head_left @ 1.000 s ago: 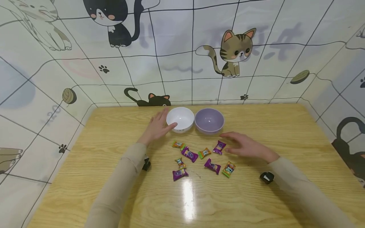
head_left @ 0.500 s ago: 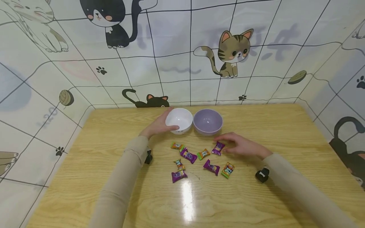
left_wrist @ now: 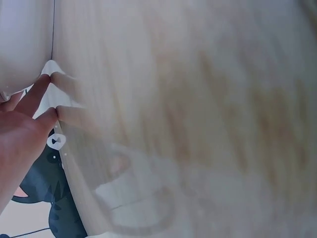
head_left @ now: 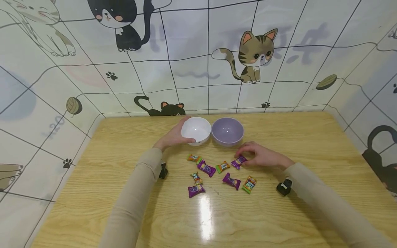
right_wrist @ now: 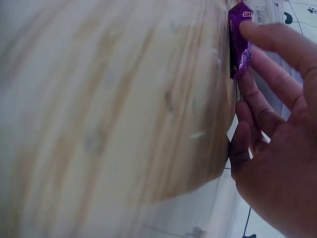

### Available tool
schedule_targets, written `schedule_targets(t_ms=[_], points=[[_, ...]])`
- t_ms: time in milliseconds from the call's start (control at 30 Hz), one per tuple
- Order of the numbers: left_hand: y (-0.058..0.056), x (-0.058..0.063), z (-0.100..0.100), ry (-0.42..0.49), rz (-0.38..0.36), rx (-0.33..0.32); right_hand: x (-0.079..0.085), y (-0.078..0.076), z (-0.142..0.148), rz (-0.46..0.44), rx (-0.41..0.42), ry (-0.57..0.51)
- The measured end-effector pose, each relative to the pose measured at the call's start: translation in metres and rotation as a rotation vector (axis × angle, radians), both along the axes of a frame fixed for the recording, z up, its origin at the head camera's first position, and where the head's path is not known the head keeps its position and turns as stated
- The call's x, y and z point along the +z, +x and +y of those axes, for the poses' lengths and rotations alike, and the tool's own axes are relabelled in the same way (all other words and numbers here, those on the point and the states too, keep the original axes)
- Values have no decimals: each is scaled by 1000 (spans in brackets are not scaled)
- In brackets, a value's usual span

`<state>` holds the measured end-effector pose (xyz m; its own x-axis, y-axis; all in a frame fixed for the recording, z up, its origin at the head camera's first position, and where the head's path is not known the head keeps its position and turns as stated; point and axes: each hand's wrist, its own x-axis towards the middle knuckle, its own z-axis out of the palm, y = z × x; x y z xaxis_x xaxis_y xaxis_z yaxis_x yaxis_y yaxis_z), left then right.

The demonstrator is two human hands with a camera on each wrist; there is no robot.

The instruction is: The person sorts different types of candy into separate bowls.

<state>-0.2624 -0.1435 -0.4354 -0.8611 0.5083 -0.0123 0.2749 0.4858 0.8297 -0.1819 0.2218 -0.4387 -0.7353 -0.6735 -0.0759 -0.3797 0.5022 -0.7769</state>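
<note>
My left hand [head_left: 173,136] holds the white bowl [head_left: 197,128] from its left side, thumb across the near side and fingers round the back. In the left wrist view, part of that hand [left_wrist: 20,131] shows against the bowl's pale wall [left_wrist: 25,44]. A purple-wrapped candy [head_left: 238,162] lies below the purple bowl [head_left: 227,132], pinched between the thumb and fingers of my right hand [head_left: 263,155]. The right wrist view shows this candy [right_wrist: 241,42] close up, a digit pressing on its wrapper. The two bowls stand side by side; the insides that show hold nothing.
Several other candies lie on the wooden table [head_left: 263,220], some in purple wrappers [head_left: 206,168], others in orange-green ones [head_left: 249,184]. A cat-patterned cloth [head_left: 192,79] rises behind and beside the table. Black devices [head_left: 284,187] sit under both wrists.
My left hand has closed in on the white bowl and now holds it. My right hand has moved left and down to the purple candy and pinches it, turning it slightly.
</note>
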Motion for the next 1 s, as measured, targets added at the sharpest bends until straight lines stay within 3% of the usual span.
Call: schedule_targets(t_ms=[233, 433, 533, 767, 1000], points=[[0, -3, 0, 26, -21, -10, -2, -1, -2, 51, -28, 16], [2, -4, 1, 31, -20, -6, 0, 4, -4, 54, -47, -32], [2, -4, 1, 39, -23, -1, 5, 8, -5, 51, -62, -52], [1, -3, 1, 31, 1, -5, 21, 12, -12, 170, -99, -126], [0, -6, 0, 40, -2, -2, 35, 10, -17, 220, -105, -186]])
